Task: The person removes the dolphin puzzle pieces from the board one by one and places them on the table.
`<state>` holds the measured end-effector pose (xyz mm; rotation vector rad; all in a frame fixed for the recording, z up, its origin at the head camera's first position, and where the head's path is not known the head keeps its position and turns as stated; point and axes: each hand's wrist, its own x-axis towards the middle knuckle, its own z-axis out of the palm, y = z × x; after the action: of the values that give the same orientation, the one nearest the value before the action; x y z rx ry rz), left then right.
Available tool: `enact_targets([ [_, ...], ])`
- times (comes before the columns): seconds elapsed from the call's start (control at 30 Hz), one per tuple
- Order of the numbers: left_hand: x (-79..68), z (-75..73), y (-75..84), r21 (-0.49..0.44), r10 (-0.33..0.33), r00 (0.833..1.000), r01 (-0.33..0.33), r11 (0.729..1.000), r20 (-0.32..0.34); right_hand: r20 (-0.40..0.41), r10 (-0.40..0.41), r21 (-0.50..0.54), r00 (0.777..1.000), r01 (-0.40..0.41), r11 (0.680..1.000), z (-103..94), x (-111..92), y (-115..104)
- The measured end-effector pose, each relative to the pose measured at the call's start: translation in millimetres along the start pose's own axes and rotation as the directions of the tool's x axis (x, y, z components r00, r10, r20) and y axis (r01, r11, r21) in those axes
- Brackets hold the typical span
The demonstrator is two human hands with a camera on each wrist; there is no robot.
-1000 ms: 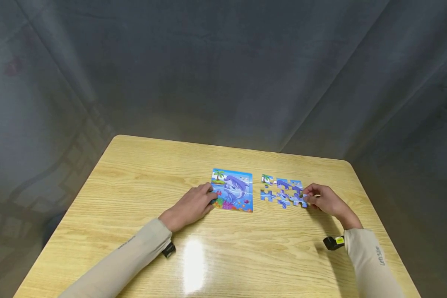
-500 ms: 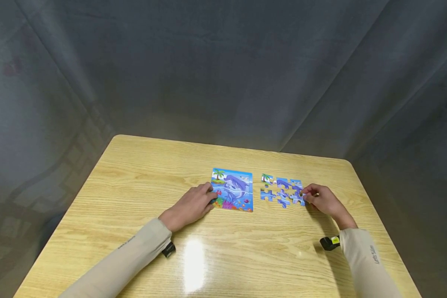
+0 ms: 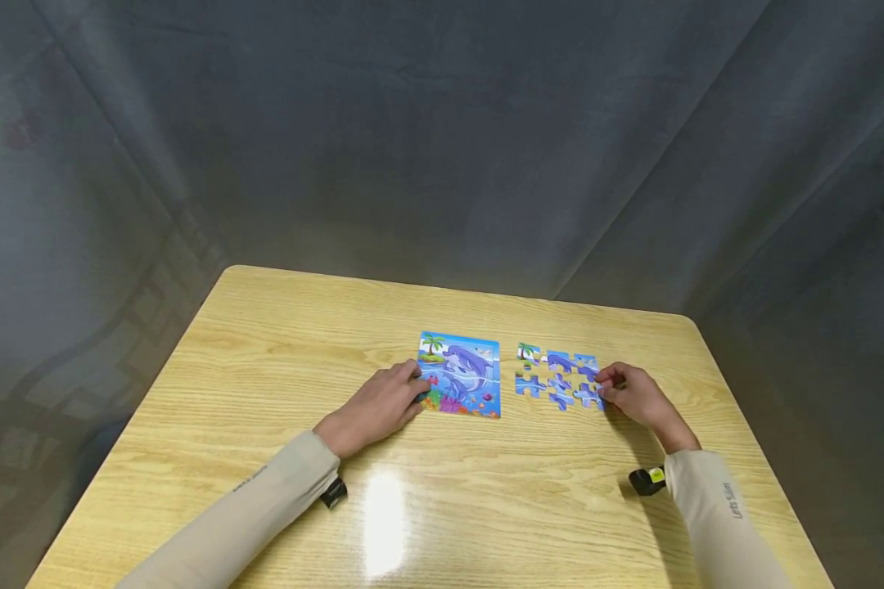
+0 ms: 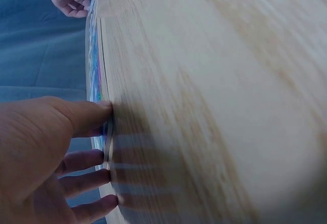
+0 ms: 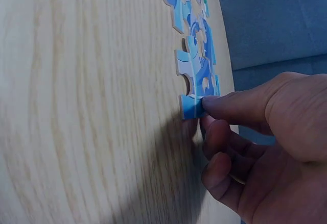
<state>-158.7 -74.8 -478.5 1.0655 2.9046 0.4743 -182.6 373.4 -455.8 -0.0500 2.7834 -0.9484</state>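
Note:
A square dolphin picture board lies flat on the table. My left hand rests at its left edge, thumb and fingertips touching the board and the wood. In the left wrist view the left fingers are spread and fairly straight. To the board's right, several jigsaw pieces lie in rows, partly joined, showing part of the same dolphin picture. My right hand pinches a blue puzzle piece at the near right end of the rows, against its neighbour. The underside of that grip is partly hidden.
The wooden table has a rounded far edge, with a dark grey curtain hanging behind it. A black wrist camera sits by the right sleeve, another black camera by the left one.
My right hand and forearm have shifted slightly left, and the pinched piece has come closer in line with the row beside it. The left hand and the board have stayed put.

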Motion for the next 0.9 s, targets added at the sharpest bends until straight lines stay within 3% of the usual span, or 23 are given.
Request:
enact_targets([
  [0.53,0.5,0.7,-0.6,-0.022,-0.001,1.000,0.000,1.000,-0.006,-0.027,0.008,-0.035,1.000,-0.009,0.999,6.9,3.2,-5.1],
  [0.9,0.4,-0.4,-4.4,-0.051,-0.009,1.000,0.009,0.999,0.001,0.037,-0.105,0.063,0.994,0.103,0.993,32.9,14.9,-63.9],
])
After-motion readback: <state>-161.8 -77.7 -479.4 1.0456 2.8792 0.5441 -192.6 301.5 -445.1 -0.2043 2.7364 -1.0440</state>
